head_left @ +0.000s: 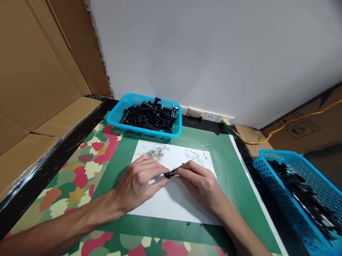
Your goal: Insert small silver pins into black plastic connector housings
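Note:
Above a white sheet point(173, 203), a small black plastic part point(170, 174) is held between both hands. The thumb and fingers of my left hand point(142, 179) pinch its left end. My right hand point(199, 181) grips the other end, where a thin dark piece points up and right; the fingers cover much of it. Just beyond my left hand lies a pile of tiny metal pieces point(156, 153), too small to name. Past my right hand is a looser scatter of similar metal bits point(194, 155).
A blue basket point(144, 132) heaped with black plastic parts point(150, 116) stands by the wall. At right is another blue basket point(286, 203) with longer black parts point(306, 198). Cardboard point(35, 61) rises on the left. A yellow cable point(272, 134) runs from the wall sockets point(211, 116).

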`<state>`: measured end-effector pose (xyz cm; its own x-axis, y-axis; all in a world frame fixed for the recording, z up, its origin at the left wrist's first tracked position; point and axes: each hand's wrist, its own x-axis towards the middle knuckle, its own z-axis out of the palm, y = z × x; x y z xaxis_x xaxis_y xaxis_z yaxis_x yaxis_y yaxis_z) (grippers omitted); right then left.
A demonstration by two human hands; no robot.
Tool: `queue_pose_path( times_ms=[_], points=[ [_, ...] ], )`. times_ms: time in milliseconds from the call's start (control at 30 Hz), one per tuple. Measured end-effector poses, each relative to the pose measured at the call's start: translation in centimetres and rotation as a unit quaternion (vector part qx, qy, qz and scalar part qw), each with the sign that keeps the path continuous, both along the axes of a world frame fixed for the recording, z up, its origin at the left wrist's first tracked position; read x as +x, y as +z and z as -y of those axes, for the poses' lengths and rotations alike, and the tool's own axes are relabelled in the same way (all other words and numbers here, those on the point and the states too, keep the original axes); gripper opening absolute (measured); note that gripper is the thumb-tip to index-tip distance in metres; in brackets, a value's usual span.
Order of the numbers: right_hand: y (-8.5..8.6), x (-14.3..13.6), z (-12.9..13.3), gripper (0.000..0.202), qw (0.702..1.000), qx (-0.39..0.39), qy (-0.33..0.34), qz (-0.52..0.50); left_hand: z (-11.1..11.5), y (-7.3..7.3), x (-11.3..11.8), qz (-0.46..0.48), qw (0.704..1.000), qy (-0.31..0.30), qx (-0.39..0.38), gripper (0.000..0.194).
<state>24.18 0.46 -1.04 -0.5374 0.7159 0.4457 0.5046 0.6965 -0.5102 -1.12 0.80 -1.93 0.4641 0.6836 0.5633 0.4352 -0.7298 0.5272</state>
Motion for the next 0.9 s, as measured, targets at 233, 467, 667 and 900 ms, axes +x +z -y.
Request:
queue_pose_path(
  times_ms=[233,467,667,900],
  points=[
    [2.5,0.1,-0.5,0.024,0.999,-0.017,-0.039,-0.024,0.1,-0.5,-0.2,-0.045,0.999,0.005,0.002,0.009],
    [2.5,-2.3,1.0,0.006,0.981,-0.02,-0.13,-0.142,0.2,-0.8,0.2,-0.075,0.995,0.006,0.061,0.019],
    [1.5,-4.3,1.3,0.015,0.957,-0.13,-0.149,-0.212,0.4,-0.4,0.5,-0.122,0.987,-0.01,0.1,0.032],
    [1.6,-4.4,1.2,0.017,0.958,-0.15,-0.13,-0.205,0.4,-0.6,0.6,-0.119,0.987,-0.008,0.108,0.034]
  ],
)
